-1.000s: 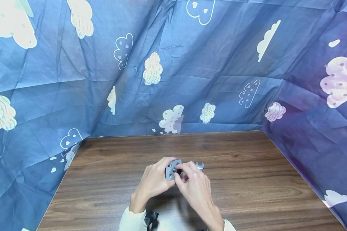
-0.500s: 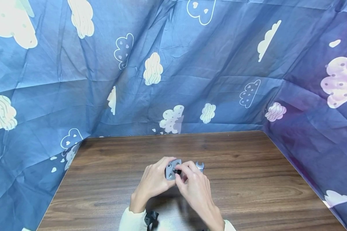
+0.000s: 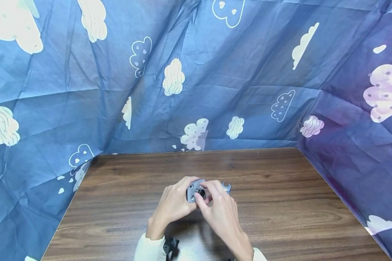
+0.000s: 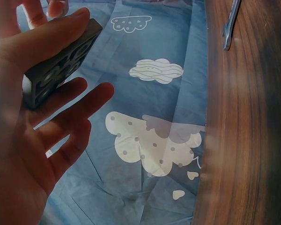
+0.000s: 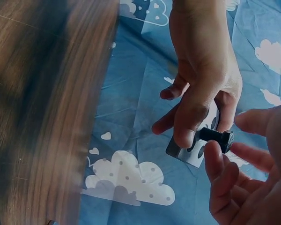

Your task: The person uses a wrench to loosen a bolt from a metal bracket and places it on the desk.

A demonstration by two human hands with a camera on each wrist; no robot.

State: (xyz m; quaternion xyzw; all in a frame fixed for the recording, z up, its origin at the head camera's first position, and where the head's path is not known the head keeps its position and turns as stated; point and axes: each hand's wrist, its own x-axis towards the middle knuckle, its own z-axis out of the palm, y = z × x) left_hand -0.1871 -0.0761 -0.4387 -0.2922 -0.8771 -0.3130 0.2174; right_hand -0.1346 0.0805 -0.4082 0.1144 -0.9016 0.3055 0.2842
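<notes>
Above the dark brown wooden table (image 3: 268,203), the left hand (image 3: 173,206) holds a small grey square metal plate with round holes (image 3: 193,192) between thumb and curled fingers (image 5: 189,117). The right hand (image 3: 220,214) pinches a black hex-head bolt (image 5: 215,136) standing in the plate. A silver open-end wrench (image 3: 226,187) lies on the table at 2 o'clock from the plate, just beside the right hand.

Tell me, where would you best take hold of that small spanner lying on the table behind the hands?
Probably by its thin shank, from above, fingers across the narrow sides. The spanner lies flat on the wooden table, its forked head showing just beyond the right hand; the rest is hidden behind that hand in the head view.
</notes>
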